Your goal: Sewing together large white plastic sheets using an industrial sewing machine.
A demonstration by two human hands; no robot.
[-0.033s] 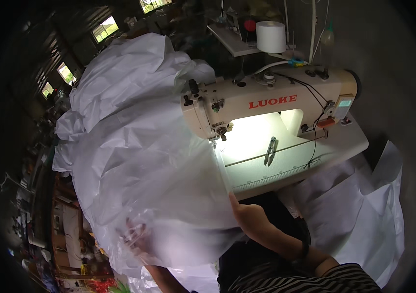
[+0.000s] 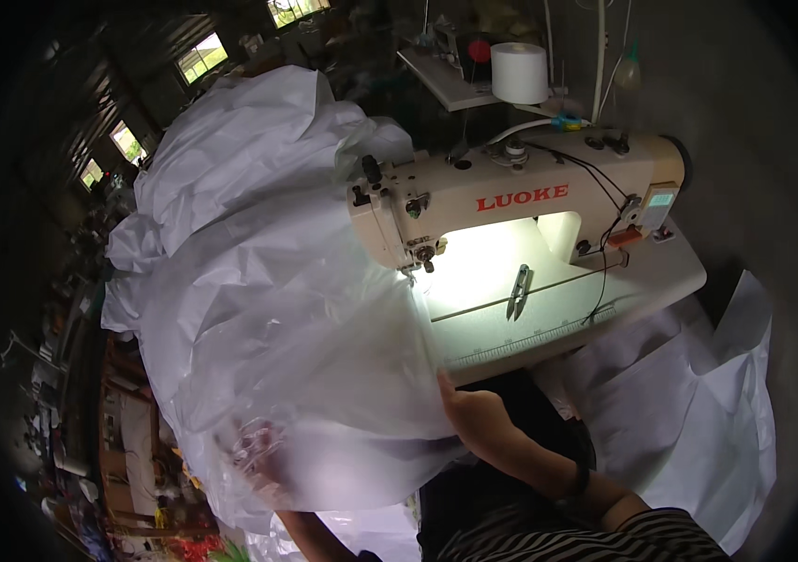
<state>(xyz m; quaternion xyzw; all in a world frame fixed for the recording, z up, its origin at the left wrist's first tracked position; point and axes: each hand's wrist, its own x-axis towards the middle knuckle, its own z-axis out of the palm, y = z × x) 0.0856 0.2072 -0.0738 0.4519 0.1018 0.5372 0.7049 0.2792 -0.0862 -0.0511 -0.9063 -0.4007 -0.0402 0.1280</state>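
Note:
A large white, partly see-through plastic sheet is heaped left of the sewing machine. Its right edge runs up under the lit needle area. On that edge, below the machine bed, my right hand is closed, thumb and forefinger at the border. Lower left, my left hand gathers a crumpled part of the sheet; its fingers show blurred through the film. Steel thread snips lie on the machine bed, away from both hands.
A white thread cone stands behind the machine, by a small shelf. More white sheeting hangs at the right. Cluttered wooden racks stand at the left. A black cord dangles over the bed.
My left hand has shifted slightly to the left with the gathered sheet. The right hand and the machine look almost the same.

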